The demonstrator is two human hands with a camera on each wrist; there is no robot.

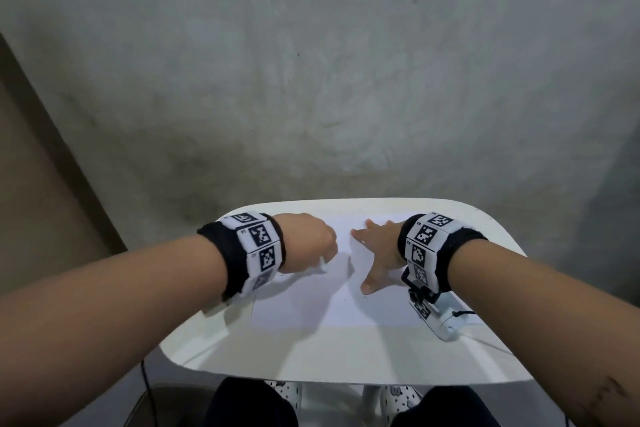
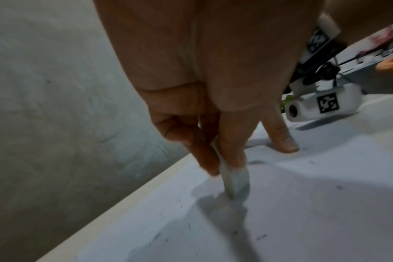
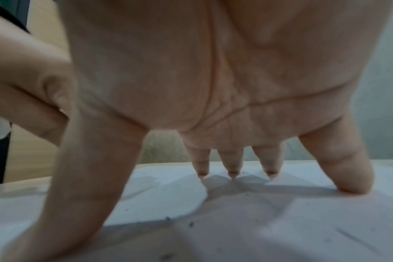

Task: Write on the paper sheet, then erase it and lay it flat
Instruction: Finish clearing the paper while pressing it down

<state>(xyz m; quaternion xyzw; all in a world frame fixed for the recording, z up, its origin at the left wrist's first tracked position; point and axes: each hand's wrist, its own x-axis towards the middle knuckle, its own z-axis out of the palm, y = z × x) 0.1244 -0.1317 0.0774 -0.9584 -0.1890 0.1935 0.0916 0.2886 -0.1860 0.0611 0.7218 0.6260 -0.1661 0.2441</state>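
Observation:
A white paper sheet [image 1: 311,302] lies on the small white table [image 1: 346,360]. My left hand [image 1: 311,241] pinches a white eraser [image 2: 236,182] whose lower end presses on the paper sheet [image 2: 303,203]; only the eraser's tip [image 1: 323,265] shows in the head view. My right hand [image 1: 375,253] is spread flat on the sheet's right part, its fingertips [image 3: 232,174] and thumb pressing the paper sheet [image 3: 280,221] down. Small dark eraser crumbs [image 3: 191,224] are scattered over the sheet.
The table's front edge [image 1: 346,380] is near my knees, with a grey floor all round. The right wrist camera [image 1: 440,321] rests on the table by the sheet's right edge. A cable [image 1: 143,378] hangs at the left.

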